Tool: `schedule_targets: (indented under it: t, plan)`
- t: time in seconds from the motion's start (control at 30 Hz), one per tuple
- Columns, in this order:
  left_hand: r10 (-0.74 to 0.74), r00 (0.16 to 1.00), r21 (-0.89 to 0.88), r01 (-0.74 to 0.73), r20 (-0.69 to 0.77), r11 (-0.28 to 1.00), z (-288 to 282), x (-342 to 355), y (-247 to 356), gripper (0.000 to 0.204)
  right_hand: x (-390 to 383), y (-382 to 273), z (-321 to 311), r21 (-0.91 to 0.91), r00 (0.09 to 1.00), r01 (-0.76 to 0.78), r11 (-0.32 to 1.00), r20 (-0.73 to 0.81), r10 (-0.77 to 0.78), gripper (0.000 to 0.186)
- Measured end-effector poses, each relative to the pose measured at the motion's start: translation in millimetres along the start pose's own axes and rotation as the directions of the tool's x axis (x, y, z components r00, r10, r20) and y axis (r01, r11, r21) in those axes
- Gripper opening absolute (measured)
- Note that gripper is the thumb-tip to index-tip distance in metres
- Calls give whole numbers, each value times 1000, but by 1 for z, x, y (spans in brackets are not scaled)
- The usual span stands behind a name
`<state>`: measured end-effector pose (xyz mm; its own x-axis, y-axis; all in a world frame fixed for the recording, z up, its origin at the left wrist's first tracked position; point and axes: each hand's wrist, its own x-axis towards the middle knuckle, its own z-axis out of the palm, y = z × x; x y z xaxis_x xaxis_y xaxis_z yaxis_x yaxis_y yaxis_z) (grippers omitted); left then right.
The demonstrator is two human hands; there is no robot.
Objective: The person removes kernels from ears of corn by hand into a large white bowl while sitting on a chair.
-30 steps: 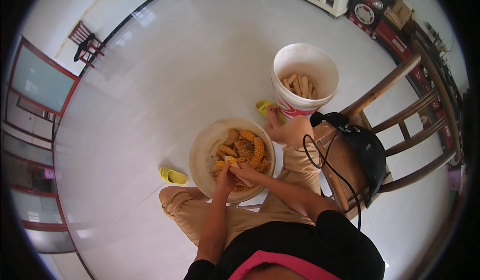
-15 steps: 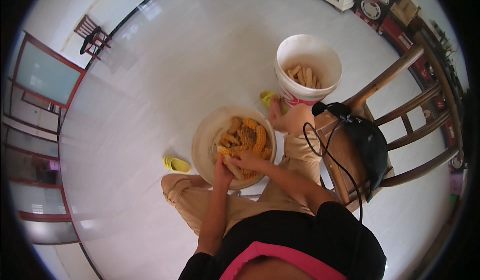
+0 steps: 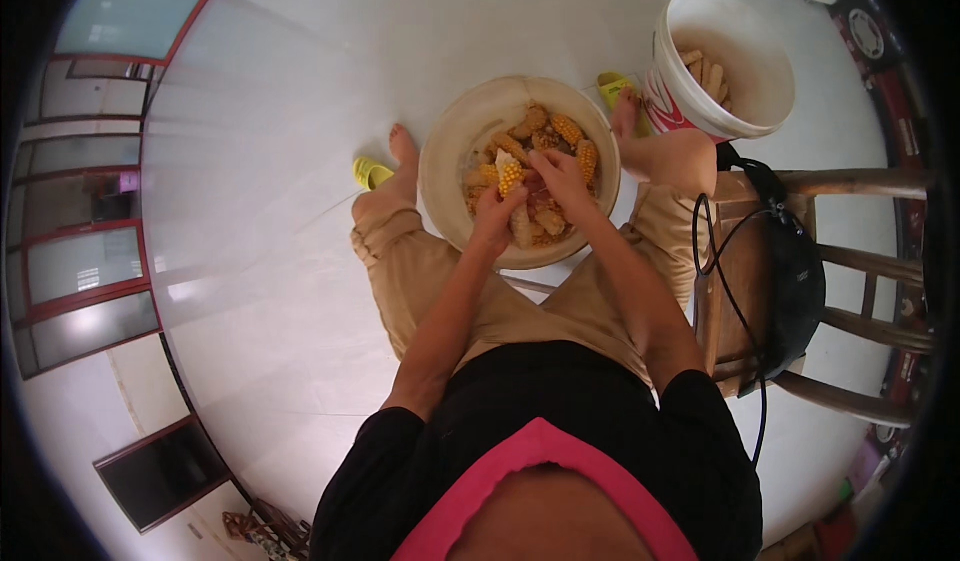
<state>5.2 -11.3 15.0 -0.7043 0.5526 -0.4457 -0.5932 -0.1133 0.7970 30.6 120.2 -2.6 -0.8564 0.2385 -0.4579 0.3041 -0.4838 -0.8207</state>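
Between my spread knees stands a wide cream basin (image 3: 438, 166) with several yellow corn cobs (image 3: 587, 161) and loose kernels in it. Over the basin, my left hand (image 3: 494, 219) is closed around the lower end of a partly stripped corn cob (image 3: 509, 173). That cob points up, with yellow kernels on one side and a pale bare side. Just right of it is my right hand (image 3: 562, 179), its fingers bent and closed; whatever they grip is hidden. Below my hands, a pale cob (image 3: 520, 226) lies in the basin.
A white bucket (image 3: 760, 71) holding bare cobs (image 3: 713, 79) stands beyond my right knee. At my right is a wooden chair (image 3: 735, 251) with a black bag (image 3: 795, 286) and black cable. Yellow slippers (image 3: 371, 172) lie by my feet.
My view has shifted, so basin and bucket appear higher and further right. My left hand still grips a cob, now held more upright. My right hand has moved off the cob's side.
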Motion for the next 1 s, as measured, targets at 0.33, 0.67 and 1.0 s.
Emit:
schedule_targets:
  t: [0.33, 0.67, 1.0]
  plan:
    - [31, 998, 45, -33, 47, 998, 13, 9, 1, 32, 7, -1, -11, 57, 1000, -22, 998, -13, 23, 26]
    - [21, 998, 83, -27, 62, 996, 8, 10, 3, 28, 6, -6, -5, 322, 964, -197, 926, 237, 122, 24]
    - [37, 999, 295, -28, -27, 955, 14, 8, 7, 27, 9, -9, -15, 129, 994, -12, 992, 108, -2, 28]
